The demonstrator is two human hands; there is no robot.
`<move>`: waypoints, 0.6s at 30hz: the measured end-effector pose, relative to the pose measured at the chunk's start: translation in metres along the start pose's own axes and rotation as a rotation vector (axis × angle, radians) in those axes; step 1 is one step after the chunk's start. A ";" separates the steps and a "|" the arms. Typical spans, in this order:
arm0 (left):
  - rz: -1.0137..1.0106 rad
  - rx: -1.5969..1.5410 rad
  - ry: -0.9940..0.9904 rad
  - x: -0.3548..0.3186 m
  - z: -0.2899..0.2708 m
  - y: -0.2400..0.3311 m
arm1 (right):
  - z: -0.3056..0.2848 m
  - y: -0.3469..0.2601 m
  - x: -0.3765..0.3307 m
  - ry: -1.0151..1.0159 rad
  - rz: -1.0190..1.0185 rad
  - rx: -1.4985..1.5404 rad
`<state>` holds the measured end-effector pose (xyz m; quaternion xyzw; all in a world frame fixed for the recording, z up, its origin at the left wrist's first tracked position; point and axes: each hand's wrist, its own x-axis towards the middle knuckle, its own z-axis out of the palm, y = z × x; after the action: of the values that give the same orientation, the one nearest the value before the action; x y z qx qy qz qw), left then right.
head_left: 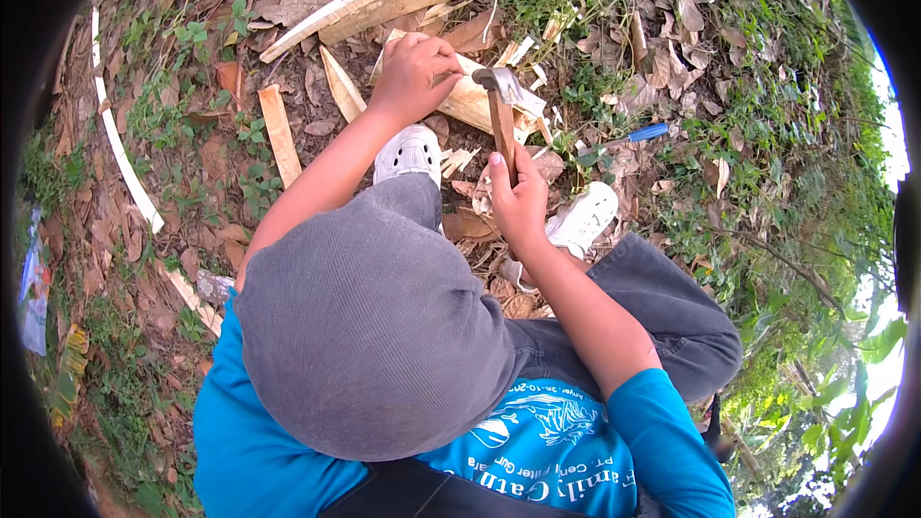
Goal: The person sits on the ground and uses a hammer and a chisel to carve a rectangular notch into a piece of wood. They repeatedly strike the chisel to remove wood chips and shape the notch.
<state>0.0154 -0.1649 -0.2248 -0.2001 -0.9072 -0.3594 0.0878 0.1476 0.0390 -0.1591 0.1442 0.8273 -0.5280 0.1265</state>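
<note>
In my right hand (520, 200) is a hammer (502, 125), gripped by its wooden handle, with its metal head raised over the far end of a split wood piece (470, 101). My left hand (414, 77) rests over the near part of that wood. Its fingers are curled and drawn together, and whatever lies between them is too small to make out. Pale wood chips (459, 161) lie scattered below the wood, between my light clogs.
Beyond my left hand lie larger split wood pieces (369, 5). A pale strip (281, 134) lies to the left on leaf-strewn ground. To the right is a blue-handled tool (648, 132) among grass. A large rounded grey cloth shape (374, 326) hides the near middle.
</note>
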 end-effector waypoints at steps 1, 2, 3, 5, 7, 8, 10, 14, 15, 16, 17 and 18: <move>-0.009 0.005 -0.006 0.001 0.000 0.002 | 0.002 0.000 -0.001 0.025 -0.025 0.022; -0.018 0.010 -0.011 0.002 0.000 0.003 | 0.003 -0.001 -0.001 0.033 -0.059 0.036; -0.033 0.017 -0.020 0.001 0.000 0.004 | 0.004 -0.002 -0.002 0.037 -0.088 0.051; -0.016 0.023 -0.004 0.003 0.001 0.003 | 0.007 0.003 0.000 0.086 -0.161 0.013; 0.005 0.020 0.008 0.005 0.001 0.002 | 0.009 0.004 0.003 0.098 -0.175 -0.055; -0.003 0.015 -0.007 0.004 0.000 0.002 | 0.010 0.005 0.004 0.086 -0.153 -0.104; -0.018 0.006 -0.034 0.004 -0.001 0.002 | 0.009 0.003 0.005 0.050 -0.065 -0.089; 0.002 0.023 -0.019 0.003 -0.001 0.001 | 0.003 -0.007 -0.001 0.116 -0.105 0.064; 0.011 0.031 -0.007 0.004 0.000 0.000 | 0.003 -0.009 -0.001 0.129 -0.148 0.070; 0.020 0.039 0.004 0.004 0.000 -0.001 | 0.004 -0.010 0.000 0.141 -0.191 0.076; 0.006 0.032 -0.011 0.002 0.000 0.000 | 0.005 -0.010 0.001 0.152 -0.234 0.082; -0.002 0.026 -0.022 0.003 0.000 0.001 | 0.005 -0.006 0.006 0.119 -0.248 -0.018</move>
<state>0.0131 -0.1638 -0.2234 -0.2019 -0.9131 -0.3453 0.0799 0.1402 0.0333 -0.1585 0.0707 0.8496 -0.5226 0.0123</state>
